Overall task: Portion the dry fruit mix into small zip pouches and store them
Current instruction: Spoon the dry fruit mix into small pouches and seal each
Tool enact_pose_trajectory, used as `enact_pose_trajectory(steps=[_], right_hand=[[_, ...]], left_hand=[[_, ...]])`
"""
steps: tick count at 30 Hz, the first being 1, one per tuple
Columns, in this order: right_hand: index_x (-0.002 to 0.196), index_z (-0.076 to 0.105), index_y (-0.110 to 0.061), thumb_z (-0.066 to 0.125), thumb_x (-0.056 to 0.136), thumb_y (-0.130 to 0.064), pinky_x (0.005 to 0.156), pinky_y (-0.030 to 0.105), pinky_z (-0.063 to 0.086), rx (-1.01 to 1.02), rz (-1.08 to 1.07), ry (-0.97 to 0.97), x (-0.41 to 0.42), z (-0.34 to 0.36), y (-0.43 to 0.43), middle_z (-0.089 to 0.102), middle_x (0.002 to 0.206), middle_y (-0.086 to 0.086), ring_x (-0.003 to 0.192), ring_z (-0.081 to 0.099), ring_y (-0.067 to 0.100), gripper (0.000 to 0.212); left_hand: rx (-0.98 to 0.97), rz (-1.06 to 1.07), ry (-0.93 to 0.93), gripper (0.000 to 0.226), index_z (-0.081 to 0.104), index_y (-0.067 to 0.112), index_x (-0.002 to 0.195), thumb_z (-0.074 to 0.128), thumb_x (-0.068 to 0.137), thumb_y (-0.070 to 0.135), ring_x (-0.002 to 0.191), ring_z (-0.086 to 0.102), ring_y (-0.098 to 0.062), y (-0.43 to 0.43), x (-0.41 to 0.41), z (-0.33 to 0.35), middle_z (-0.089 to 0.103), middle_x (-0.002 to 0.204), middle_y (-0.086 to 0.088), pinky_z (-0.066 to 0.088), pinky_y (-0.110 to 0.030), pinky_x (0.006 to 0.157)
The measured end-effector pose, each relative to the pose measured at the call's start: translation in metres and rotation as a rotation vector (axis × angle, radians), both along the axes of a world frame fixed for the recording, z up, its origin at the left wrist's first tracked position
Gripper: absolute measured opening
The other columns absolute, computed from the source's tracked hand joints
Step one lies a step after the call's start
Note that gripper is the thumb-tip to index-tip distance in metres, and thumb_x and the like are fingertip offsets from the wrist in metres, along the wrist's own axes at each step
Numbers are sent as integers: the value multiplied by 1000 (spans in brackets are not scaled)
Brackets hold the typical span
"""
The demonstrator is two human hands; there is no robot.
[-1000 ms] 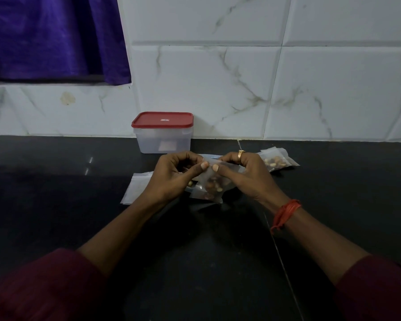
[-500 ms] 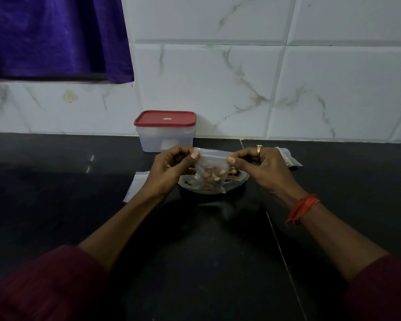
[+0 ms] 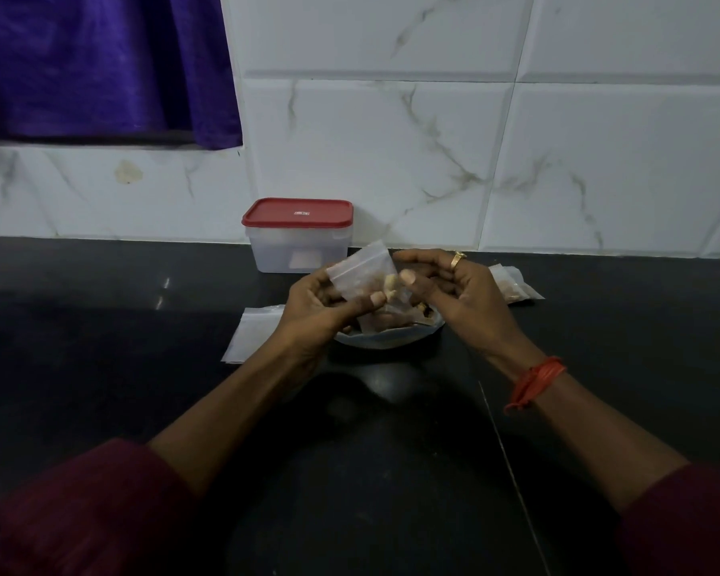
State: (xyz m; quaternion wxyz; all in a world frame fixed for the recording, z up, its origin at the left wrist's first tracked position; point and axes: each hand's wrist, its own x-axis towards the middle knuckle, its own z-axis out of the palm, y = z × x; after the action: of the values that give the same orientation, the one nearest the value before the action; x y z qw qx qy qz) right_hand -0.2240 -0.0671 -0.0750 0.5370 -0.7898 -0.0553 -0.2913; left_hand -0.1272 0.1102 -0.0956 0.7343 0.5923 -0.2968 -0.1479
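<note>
You are pinching the small zip pouch (image 3: pixel 360 270) in your left hand (image 3: pixel 312 313), thumb pressing its front over the nuts, just above the plate (image 3: pixel 391 340) lying under both hands. Your right hand (image 3: pixel 458 293) is curling loosely beside it, thumb touching its edge, though whether those fingers are gripping it I cannot tell. It is looking light, limp and slick, with loose pieces shifting inside, so you are better off taking the stiffer zip strip beyond your left thumb than the bulging belly.
</note>
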Motion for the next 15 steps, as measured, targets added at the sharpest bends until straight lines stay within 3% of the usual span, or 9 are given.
enact_pose_trajectory(steps=[3,7,11,15], right_hand=[[115,71,-26,79,81,-43,83,39,60,-49,14,42,-1,-4,3,77,95,0,88,74,18,39],[121,69,-22,82,76,-39,85,39,61,-97,11,58,-1,-7,4,77,95,0,88,75,16,50],[115,71,-20,84,74,-31,78,30,59,-67,26,66,-2,-7,8,78,91,1,84,75,15,44],[109,74,-27,86,74,-33,76,39,62,-74,-20,30,-1,-7,7,75,89,0,80,75,17,37]], left_hand=[[-44,26,20,66,62,4,123,90,66,21,105,71,-29,1,0,3,74,110,-10,60,-40,85],[-39,24,53,58,63,8,122,80,68,21,102,71,-37,1,-1,3,75,108,-14,54,-53,88],[-82,23,85,53,65,9,117,78,67,19,103,72,-27,0,-2,3,76,107,-7,61,-37,84],[-112,-8,133,52,62,11,122,74,71,13,96,74,-23,-3,-5,5,77,103,-6,62,-34,77]])
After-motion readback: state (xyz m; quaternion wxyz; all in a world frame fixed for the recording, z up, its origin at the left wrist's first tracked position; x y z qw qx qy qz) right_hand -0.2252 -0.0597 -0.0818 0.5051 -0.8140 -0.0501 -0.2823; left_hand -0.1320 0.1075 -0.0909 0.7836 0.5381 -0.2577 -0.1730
